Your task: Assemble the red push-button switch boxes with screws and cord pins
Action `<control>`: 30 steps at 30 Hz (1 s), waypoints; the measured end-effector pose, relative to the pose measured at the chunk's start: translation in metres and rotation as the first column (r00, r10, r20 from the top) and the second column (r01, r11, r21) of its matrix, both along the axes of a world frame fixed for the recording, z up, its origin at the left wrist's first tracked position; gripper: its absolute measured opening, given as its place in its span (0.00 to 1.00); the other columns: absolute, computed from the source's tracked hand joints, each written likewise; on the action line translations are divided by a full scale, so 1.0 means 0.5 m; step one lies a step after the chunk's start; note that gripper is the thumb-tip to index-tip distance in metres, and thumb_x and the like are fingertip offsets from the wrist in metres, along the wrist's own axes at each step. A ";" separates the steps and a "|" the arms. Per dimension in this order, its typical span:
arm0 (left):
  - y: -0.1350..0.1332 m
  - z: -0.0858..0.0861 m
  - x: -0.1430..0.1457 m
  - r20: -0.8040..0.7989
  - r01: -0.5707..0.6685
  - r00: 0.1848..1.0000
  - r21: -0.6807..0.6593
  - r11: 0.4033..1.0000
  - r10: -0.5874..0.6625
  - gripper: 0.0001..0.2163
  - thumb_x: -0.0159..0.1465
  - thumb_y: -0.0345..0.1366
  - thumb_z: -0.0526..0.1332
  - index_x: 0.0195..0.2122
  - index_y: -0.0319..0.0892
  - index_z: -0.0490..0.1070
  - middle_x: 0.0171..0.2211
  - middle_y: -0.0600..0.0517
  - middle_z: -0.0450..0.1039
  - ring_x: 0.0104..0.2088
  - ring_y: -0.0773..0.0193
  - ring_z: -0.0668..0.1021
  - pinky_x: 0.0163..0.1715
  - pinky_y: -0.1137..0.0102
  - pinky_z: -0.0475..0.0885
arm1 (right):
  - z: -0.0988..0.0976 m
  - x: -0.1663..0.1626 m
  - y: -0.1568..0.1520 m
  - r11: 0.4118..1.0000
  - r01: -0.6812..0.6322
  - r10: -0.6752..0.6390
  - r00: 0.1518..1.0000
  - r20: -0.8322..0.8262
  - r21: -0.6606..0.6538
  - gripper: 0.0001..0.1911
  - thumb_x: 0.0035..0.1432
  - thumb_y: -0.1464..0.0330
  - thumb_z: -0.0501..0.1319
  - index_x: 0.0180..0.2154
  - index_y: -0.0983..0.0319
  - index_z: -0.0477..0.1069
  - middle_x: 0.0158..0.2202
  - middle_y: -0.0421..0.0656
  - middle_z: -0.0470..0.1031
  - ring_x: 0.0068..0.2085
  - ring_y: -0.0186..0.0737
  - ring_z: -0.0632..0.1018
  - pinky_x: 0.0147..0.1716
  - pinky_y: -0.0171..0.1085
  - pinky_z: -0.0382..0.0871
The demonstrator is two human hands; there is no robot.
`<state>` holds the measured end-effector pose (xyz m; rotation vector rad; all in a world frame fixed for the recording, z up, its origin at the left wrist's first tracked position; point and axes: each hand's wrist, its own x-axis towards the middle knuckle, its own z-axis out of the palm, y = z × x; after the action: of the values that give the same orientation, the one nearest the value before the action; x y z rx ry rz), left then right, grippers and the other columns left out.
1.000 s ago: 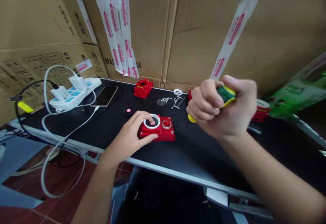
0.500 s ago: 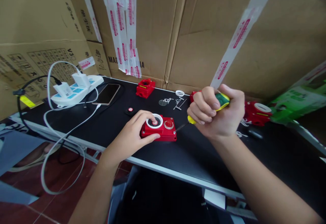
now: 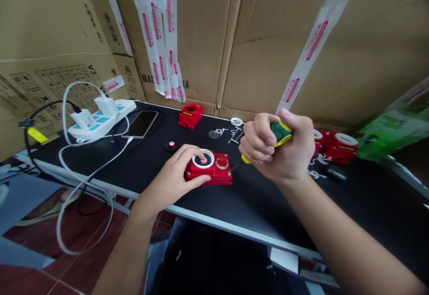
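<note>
- The red control box is set on the black tabletop, a little left of the middle of the view; 12 o'clock is taken as straight away from the person.
- The white ring is mounted on its left half, the red button on its right.
- At about 9 o'clock the box is gripped by the left hand: the thumb is laid along the near side, the fingers are curved over the top, and one fingertip is rested within the ring.
- At about 3 o'clock the screwdriver is clasped by the right hand, all fingers wrapped round the handle; its tip is placed at the screw near the box's edge, though whether it is seated cannot be told.
- At 6 o'clock a bare strip is left before the front edge; wider black surface is left at 4.
- At 10 o'clock the small black part, the phone and the power strip are lined up outward.
- Toward 12 a second red box is placed near the cardboard wall; at 1 loose metal parts are scattered.
- Near 3, beyond the right hand, more red boxes are grouped.
</note>
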<state>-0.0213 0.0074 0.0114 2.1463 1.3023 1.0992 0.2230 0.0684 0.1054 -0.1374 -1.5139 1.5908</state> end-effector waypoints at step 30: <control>0.001 -0.001 -0.001 -0.012 0.003 1.000 0.007 1.000 -0.003 0.14 0.70 0.37 0.72 0.53 0.49 0.71 0.60 0.49 0.74 0.61 0.54 0.78 0.63 0.60 0.72 | -0.012 -0.016 -0.019 0.961 0.273 -0.275 0.956 0.098 0.031 0.21 0.69 0.46 0.60 0.36 0.56 0.70 0.29 0.40 0.67 0.26 0.40 0.69 0.27 0.42 0.69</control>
<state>-0.0217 0.0077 0.0106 2.1628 1.3024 1.0926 0.2152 0.0587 0.0993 -0.4067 -1.5121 1.3655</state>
